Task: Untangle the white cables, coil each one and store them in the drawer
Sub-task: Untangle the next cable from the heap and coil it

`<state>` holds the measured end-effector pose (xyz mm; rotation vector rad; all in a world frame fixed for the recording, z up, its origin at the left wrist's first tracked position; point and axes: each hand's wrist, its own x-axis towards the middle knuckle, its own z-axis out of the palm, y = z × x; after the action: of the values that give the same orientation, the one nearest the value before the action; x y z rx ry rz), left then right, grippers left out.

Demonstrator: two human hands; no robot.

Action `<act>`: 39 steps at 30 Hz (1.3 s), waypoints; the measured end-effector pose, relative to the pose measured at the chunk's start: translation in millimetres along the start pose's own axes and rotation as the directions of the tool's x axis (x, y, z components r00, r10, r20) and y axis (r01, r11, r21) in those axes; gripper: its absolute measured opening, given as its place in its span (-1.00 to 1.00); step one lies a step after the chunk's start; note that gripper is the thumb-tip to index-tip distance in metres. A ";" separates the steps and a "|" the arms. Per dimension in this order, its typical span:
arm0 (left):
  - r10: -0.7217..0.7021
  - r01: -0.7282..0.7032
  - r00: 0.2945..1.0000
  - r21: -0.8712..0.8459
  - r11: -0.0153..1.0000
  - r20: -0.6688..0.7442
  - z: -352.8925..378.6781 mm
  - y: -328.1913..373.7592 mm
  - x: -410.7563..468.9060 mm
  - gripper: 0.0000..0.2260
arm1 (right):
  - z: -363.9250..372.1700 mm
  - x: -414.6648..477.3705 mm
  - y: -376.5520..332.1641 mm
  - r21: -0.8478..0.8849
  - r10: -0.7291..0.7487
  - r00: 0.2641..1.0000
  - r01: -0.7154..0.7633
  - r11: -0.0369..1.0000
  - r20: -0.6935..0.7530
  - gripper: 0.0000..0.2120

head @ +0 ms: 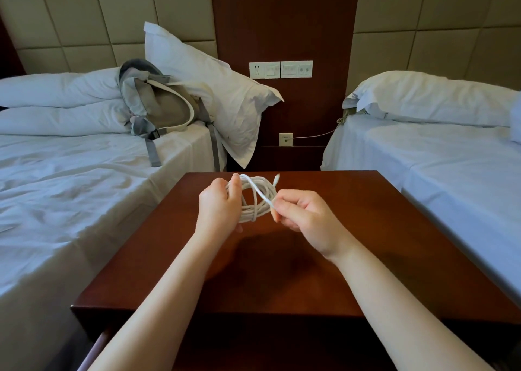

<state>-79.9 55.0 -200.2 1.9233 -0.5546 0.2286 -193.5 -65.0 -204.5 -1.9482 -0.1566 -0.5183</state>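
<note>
1. Two bare forearms reach forward from the bottom edge over the nightstand point(352, 229), roughly parallel, with both hands raised above its far half.
2. Under the left forearm, at the nightstand's near left corner, an edge of the drawer point(93, 351) seems to stick out; its inside is hidden.
3. Left hand point(220, 207) shows its back to the camera, thumb uppermost, fingers curled through the coiled cable point(255, 201) and gripping the coil's left side.
4. Right hand point(304, 215) has its fingers folded inward, with thumb and forefinger pinching one strand that crosses the coil slantwise from the upper left.
5. Several white loops hang in the air between the two hands, clear of the wood, and a plug tip pokes up at the coil's top right. Whether the coil is one cable or more cannot be told.
6. Beyond, on the left bed point(70, 195), a grey backpack point(160, 108) leans against a white pillow point(220, 88); the right bed point(451, 173) lies across the gap.
7. On the far wood panel sits a switch panel point(280, 69); below it, a thin cord runs from a socket point(285, 139) toward the right bed.
</note>
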 end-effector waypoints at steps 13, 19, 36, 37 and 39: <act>-0.026 -0.020 0.996 -0.526 0.850 -0.080 -7.8 14.3 2.6 -0.56 | 11.5 3.6 11.7 -0.371 0.052 0.996 -0.023 0.929 0.068 -0.71; -0.010 -0.001 1.000 -0.729 0.685 -0.011 -28.6 31.1 4.5 -0.67 | -7.7 4.7 11.5 -0.480 0.097 0.992 -0.123 0.868 -0.080 -0.62; 0.205 -0.058 0.815 -0.275 0.960 0.542 -6.3 29.0 -24.2 -0.68 | -29.8 6.7 7.3 0.079 0.201 0.948 -0.187 0.979 -0.245 -0.73; 0.195 -0.078 0.809 -0.228 0.970 0.554 -4.8 28.3 -25.2 -0.69 | -30.3 3.8 7.9 0.113 0.195 0.951 -0.173 0.978 -0.240 -0.71; 0.197 -0.139 0.818 -0.147 0.979 0.540 -1.2 28.5 -26.5 -0.73 | -28.5 3.4 8.1 0.173 0.217 0.945 -0.177 0.969 -0.245 -0.68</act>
<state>-116.5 54.2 -187.2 1.8317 -1.1052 -0.2586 -195.8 -94.4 -200.1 -1.7091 0.1646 -0.6077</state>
